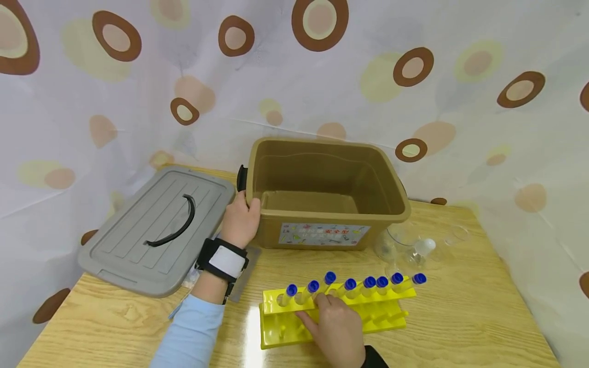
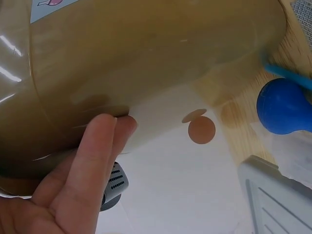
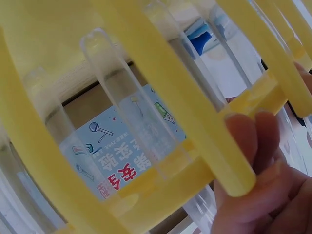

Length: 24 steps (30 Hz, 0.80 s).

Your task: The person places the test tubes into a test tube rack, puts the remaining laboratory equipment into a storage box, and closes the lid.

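Observation:
A brown plastic storage box [image 1: 267, 232] stands lidless at the back of the table, with a printed label [image 1: 322, 234] on its front. My left hand [image 1: 241, 221] holds its left side near the front corner, just below the black handle [image 1: 242, 178]. The left wrist view shows thumb and fingers against the box wall; part of the grip is hidden. In front is a yellow test tube rack [image 1: 272, 332] with several clear test tubes [image 3: 129, 97] capped in blue. My right hand [image 1: 339, 327] grips the rack's upper bar near its middle.
Left of the box lies its grey lid [image 1: 133, 235] with a black handle. Clear glassware [image 1: 407, 250] stands on the right. A blue rubber bulb [image 2: 280, 107] shows in the left wrist view. Patterned cloth [image 1: 285, 76] hangs behind the wooden table [image 1: 469, 306].

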{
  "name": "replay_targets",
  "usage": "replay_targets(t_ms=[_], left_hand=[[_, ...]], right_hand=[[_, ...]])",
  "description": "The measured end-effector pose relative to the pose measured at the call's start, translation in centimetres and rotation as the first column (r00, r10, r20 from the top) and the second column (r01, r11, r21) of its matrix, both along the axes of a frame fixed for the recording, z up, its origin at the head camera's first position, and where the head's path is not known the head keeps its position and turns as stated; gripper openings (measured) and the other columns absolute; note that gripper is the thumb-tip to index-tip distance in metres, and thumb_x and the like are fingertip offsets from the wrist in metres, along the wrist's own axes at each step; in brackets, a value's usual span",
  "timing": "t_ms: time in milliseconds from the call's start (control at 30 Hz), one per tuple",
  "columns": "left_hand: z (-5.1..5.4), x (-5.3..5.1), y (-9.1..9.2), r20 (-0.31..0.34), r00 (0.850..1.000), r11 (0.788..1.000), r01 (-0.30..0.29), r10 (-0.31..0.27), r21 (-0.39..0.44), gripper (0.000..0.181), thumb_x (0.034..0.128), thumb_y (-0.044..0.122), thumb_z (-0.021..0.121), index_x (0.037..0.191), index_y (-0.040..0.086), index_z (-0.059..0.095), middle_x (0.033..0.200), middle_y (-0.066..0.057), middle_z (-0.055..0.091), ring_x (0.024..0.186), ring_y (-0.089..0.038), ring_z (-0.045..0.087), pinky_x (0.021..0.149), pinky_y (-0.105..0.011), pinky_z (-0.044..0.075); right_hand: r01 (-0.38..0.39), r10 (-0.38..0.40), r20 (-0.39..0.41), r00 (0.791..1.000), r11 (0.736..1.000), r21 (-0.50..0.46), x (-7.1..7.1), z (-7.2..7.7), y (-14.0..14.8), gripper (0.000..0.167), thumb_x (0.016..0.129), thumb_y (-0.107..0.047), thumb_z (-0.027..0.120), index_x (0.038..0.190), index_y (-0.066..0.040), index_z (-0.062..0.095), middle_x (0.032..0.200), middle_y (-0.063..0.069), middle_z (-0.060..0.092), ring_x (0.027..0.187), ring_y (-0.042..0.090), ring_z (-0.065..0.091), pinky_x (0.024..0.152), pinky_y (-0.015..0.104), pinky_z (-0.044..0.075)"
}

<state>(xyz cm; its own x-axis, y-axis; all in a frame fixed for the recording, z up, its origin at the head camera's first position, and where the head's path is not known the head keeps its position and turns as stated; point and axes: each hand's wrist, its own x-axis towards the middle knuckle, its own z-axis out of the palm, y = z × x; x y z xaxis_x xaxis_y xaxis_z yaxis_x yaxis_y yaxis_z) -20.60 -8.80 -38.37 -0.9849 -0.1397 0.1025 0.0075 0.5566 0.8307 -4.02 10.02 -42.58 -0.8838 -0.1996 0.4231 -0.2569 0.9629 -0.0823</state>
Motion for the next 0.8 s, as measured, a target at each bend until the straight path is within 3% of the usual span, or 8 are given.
replay_targets(t_ms=[233,367,500,667,767,800], left_hand=[[-0.1,0.0,-0.1,-0.027,1.0,1.0,0.0,-0.001,-0.014,0.04,0.0913,0.024,0.033,0.112,-0.001,0.056,0.094,-0.025,0.064,0.077,-0.034,0.059,0.07,-0.049,0.048],[-0.1,0.2,-0.3,-0.033,0.999,1.0,0.003,-0.003,-0.006,0.038,0.0917,0.023,0.033,0.108,-0.001,0.057,0.096,-0.025,0.064,0.081,-0.035,0.06,0.073,-0.05,0.048],[-0.1,0.7,-0.3,-0.038,0.999,1.0,0.012,-0.012,0.005,0.034,0.0919,0.021,0.033,0.103,-0.001,0.056,0.087,-0.023,0.063,0.073,-0.032,0.057,0.065,-0.046,0.048],[0.0,2.0,-0.6,-0.064,0.998,1.0,0.002,-0.001,0.007,0.032,0.0899,0.019,0.032,0.098,-0.001,0.056,0.074,-0.019,0.057,0.062,-0.027,0.052,0.054,-0.038,0.043],[0.2,2.8,-0.9,-0.054,0.998,1.0,-0.008,0.008,-0.002,0.035,0.0903,0.019,0.032,0.105,-0.002,0.057,0.077,-0.02,0.059,0.064,-0.028,0.053,0.057,-0.041,0.046],[0.2,3.1,-1.0,-0.046,0.999,1.0,-0.009,0.009,-0.005,0.036,0.0908,0.018,0.033,0.108,-0.003,0.057,0.079,-0.02,0.06,0.066,-0.028,0.054,0.06,-0.042,0.047]], right_hand=[[0.038,-0.035,0.084,0.996,0.999,-0.031,0.3,0.4,1.4,0.036,0.067,-0.041,0.08,0.074,-0.011,0.063,0.062,-0.003,0.056,0.05,0.009,0.048,0.045,0.018,0.034],[0.106,-0.097,0.184,0.978,0.993,-0.042,0.6,0.8,3.3,0.035,0.069,-0.042,0.079,0.078,-0.011,0.065,0.066,-0.002,0.06,0.051,0.009,0.051,0.046,0.02,0.037],[0.189,-0.173,0.292,0.941,0.982,-0.026,1.0,1.3,5.8,0.037,0.07,-0.043,0.078,0.08,-0.01,0.067,0.062,-0.005,0.057,0.049,0.006,0.045,0.045,0.02,0.035],[0.227,-0.214,0.327,0.92,0.974,-0.003,1.4,1.5,10.4,0.039,0.07,-0.041,0.079,0.081,-0.006,0.067,0.058,-0.005,0.05,0.049,0.007,0.037,0.045,0.02,0.031],[0.272,-0.253,0.404,0.879,0.962,0.011,1.4,1.7,13.6,0.043,0.07,-0.042,0.079,0.086,-0.004,0.067,0.062,-0.002,0.056,0.052,0.009,0.045,0.048,0.024,0.039],[0.293,-0.269,0.447,0.853,0.956,0.017,1.3,1.9,14.6,0.045,0.071,-0.043,0.077,0.089,-0.003,0.067,0.065,0.0,0.059,0.054,0.01,0.049,0.051,0.026,0.042]])
